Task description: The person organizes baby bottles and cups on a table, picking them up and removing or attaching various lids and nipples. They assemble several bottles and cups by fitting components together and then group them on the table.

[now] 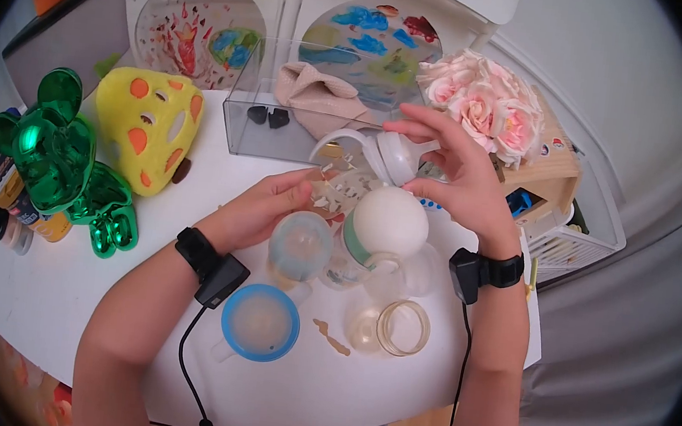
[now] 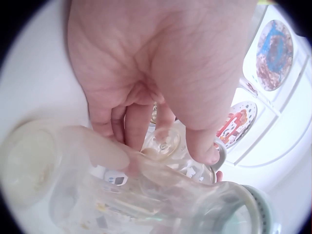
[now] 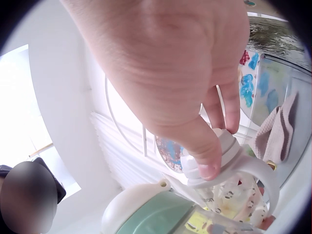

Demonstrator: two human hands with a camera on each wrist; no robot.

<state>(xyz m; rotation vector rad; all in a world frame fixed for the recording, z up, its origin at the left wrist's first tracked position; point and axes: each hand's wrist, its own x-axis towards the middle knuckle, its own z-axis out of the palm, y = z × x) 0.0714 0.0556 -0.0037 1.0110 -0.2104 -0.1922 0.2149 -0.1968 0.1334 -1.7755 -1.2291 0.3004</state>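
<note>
White cap (image 1: 397, 158) and clear bottle (image 1: 348, 189) held between two hands

From my end of the feed, the only letters I can read are "on", printed on the clear bottle in the right wrist view; dark little figures are scattered near them. At the far left of the table (image 1: 172, 320), a yellow and black labelled container (image 1: 22, 200) carries writing too small for me to make out.

I see the clear bottle held above the table, in front of a clear box (image 1: 262, 134) with a beige cloth (image 1: 320, 98). Its long axis slants, base end toward the left hand (image 1: 263, 206), capped end toward the right hand (image 1: 462, 172), up and rightward in my head view. A white handle (image 1: 341, 132) arches from the cap end.

The left hand grips the body; the right hand pinches the white cap between thumb and fingers. I cannot tell whether the cap is fastened. Just nearer the person stand a white-domed bottle (image 1: 392, 221), a pale-topped bottle (image 1: 301, 246), a blue-rimmed cup (image 1: 260, 323) and a jar (image 1: 404, 328).
</note>
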